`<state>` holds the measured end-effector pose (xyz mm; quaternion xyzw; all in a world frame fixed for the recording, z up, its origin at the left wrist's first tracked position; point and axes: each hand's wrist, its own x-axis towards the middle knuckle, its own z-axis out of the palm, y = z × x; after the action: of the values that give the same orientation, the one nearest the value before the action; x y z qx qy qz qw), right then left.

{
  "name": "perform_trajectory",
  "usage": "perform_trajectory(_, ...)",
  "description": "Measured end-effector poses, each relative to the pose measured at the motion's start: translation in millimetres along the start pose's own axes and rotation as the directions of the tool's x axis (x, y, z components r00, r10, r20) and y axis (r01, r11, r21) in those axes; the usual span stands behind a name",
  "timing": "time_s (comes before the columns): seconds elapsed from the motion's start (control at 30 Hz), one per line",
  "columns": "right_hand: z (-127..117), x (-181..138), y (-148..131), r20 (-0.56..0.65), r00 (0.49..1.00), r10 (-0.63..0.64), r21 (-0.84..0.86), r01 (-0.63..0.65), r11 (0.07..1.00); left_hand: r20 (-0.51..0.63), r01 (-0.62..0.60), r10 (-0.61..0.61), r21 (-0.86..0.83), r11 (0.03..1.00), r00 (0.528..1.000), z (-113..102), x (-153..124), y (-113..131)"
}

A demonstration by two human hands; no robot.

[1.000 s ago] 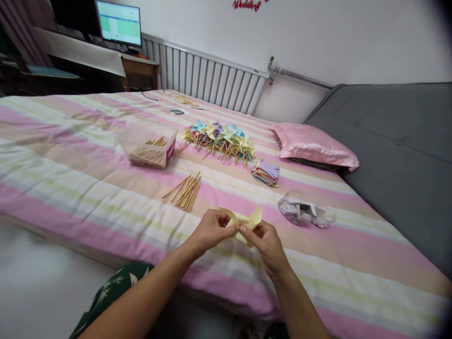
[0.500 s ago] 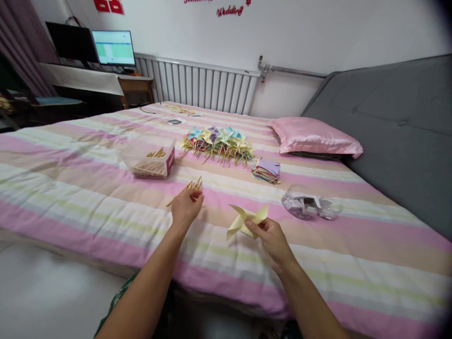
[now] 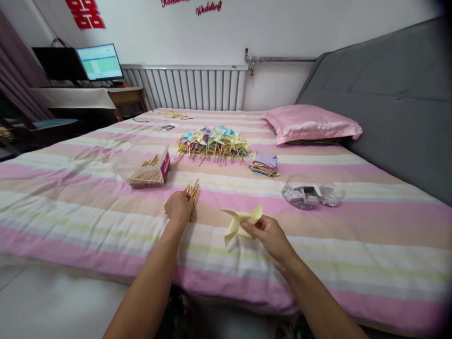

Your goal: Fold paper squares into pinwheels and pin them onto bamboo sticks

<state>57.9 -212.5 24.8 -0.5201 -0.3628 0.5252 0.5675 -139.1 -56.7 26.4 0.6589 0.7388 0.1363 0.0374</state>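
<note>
My right hand (image 3: 270, 235) pinches a pale yellow paper pinwheel (image 3: 243, 221) between thumb and fingers, holding it above the bed. Its blades are folded in and no stick shows on it. To the left, my left hand (image 3: 179, 207) is closed, fingers curled down at a small pile of thin wooden sticks (image 3: 194, 200) on the bedspread. The hand covers part of the pile, so whatever its fingertips grip is hidden.
Behind my left hand stands a clear plastic tub (image 3: 143, 176) of sticks. Finished pinwheels (image 3: 213, 143) lie in a heap farther back. A stack of coloured paper squares (image 3: 264, 164) and clear containers (image 3: 305, 193) sit to the right, before a pink pillow (image 3: 312, 125).
My left hand has moved slightly left and down, and its fingers have curled closed beside the sticks, which lie fanned differently. My right hand keeps the pinwheel, tilted slightly. The camera view has shifted.
</note>
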Motion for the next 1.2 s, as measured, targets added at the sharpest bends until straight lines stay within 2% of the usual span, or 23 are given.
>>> perform_trajectory(0.4,1.5,-1.7,-1.9,0.008,1.0,0.001,0.075,-0.001,0.997,-0.017,0.011,-0.011,-0.013,1.0,1.0,-0.8,-2.0,-2.1)
perform_trajectory(0.63,3.1,-2.0,-0.4,-0.023,0.999,-0.026,0.085,0.028,0.996,-0.033,-0.003,-0.001,-0.11,0.994,0.999,-7.1,-4.8,-0.4)
perform_trajectory(0.7,3.6,-2.6,-1.4,-0.02,0.999,-0.04,0.068,0.042,0.997,-0.024,-0.034,0.03,-0.177,0.984,0.999,-10.1,-7.4,-0.4)
perform_trajectory(0.83,2.1,-2.7,-4.1,0.018,0.998,-0.064,-0.005,0.064,0.998,0.008,-0.169,0.184,-0.354,0.92,0.983,-13.4,-21.6,-1.5)
perform_trajectory(0.93,-0.4,-2.1,-5.1,0.044,0.994,-0.095,-0.042,0.097,0.994,0.074,-0.217,0.303,-0.54,0.814,0.95,-15.6,-38.8,-1.1)
perform_trajectory(1.0,-2.2,-1.5,-5.2,0.055,0.991,-0.122,-0.058,0.125,0.99,0.165,-0.152,0.431,-0.777,0.611,0.887,-19.5,-50.0,0.9)
perform_trajectory(1.07,-4.0,-0.5,-5.2,0.062,0.986,-0.157,-0.075,0.161,0.984,0.21,-0.095,0.535,-0.869,0.486,0.818,-25.6,-58.8,4.3)
perform_trajectory(1.2,-7.6,1.1,-6.0,0.06,0.966,-0.253,-0.119,0.258,0.959,0.242,-0.11,0.619,-0.873,0.474,0.748,-38.2,-68.0,11.1)
